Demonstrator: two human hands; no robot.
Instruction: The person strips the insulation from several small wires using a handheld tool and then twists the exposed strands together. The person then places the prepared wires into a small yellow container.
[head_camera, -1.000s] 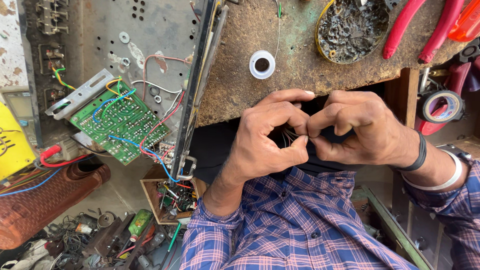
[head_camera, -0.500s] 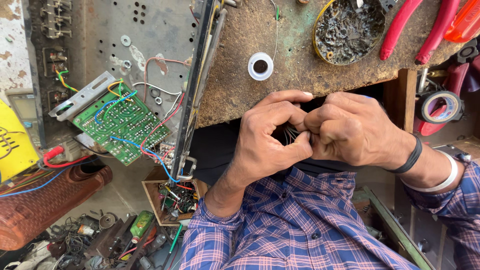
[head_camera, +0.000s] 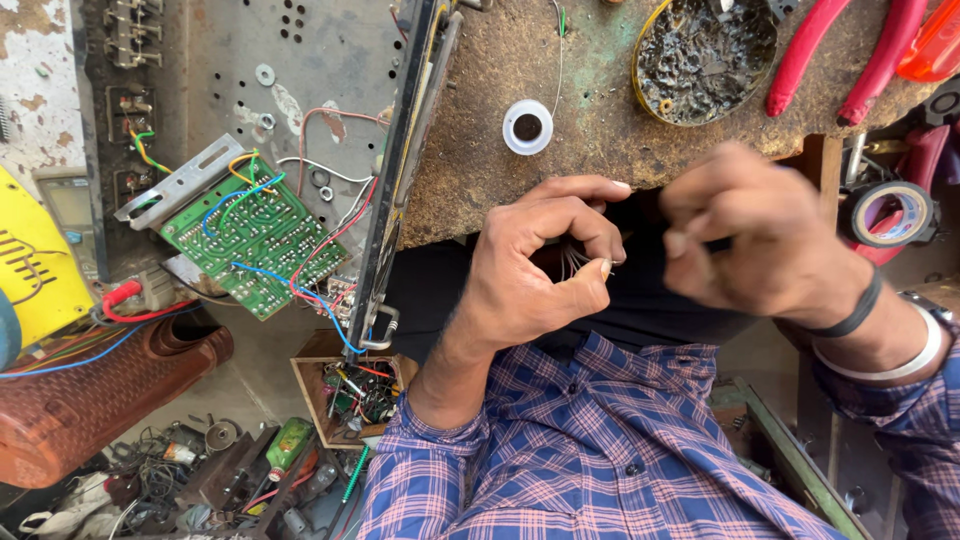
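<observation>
Head view: left hand (head_camera: 525, 285) pinches thin wires (head_camera: 575, 262); blurred right hand's (head_camera: 750, 235) grip unclear.

R hand (head_camera: 760, 235) motion-blurred; pliers (head_camera: 850, 50) cropped.

A rough brown bench (head_camera: 500, 190) holds a white ring (head_camera: 527, 127), a dirty round dish (head_camera: 705, 58), and red pliers (head_camera: 850, 50).

A green circuit board (head_camera: 250, 235) carries blue, yellow and red wires. The shirt (head_camera: 600, 450) is a blue and pink plaid. Red-handled pliers (head_camera: 850, 50) lie on the mottled brown bench (head_camera: 590, 110), beside a white ring (head_camera: 527, 127). A black band (head_camera: 855, 310) circles one wrist.
</observation>
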